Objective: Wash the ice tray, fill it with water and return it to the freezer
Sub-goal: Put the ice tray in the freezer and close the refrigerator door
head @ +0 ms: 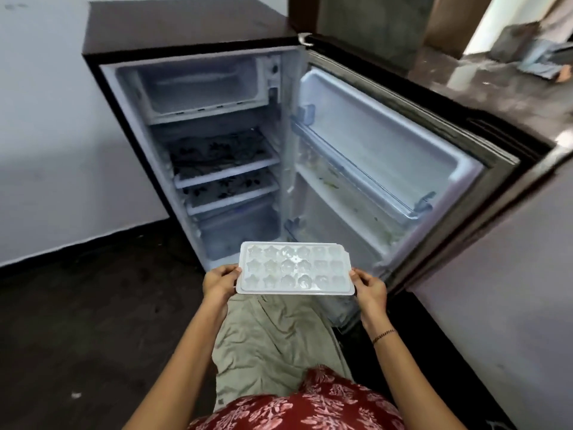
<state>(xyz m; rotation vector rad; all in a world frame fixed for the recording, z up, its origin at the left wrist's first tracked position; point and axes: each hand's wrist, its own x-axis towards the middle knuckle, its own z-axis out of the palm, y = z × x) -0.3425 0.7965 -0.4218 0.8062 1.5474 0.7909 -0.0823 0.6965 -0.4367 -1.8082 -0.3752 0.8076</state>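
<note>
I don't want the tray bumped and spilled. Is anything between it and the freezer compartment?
Nothing visible. The fridge door is swung open to the right, the freezer compartment at the top looks open-fronted, and both hands hold the ice tray level in front.

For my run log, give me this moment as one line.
stage: tray at open fridge | ice tray: level, held by both short ends | left hand: grip on left end | right hand: grip on right end | freezer compartment: open

You're standing on a dark floor; the small fridge sits on it at upper centre, its patterned shelves bare.
</note>
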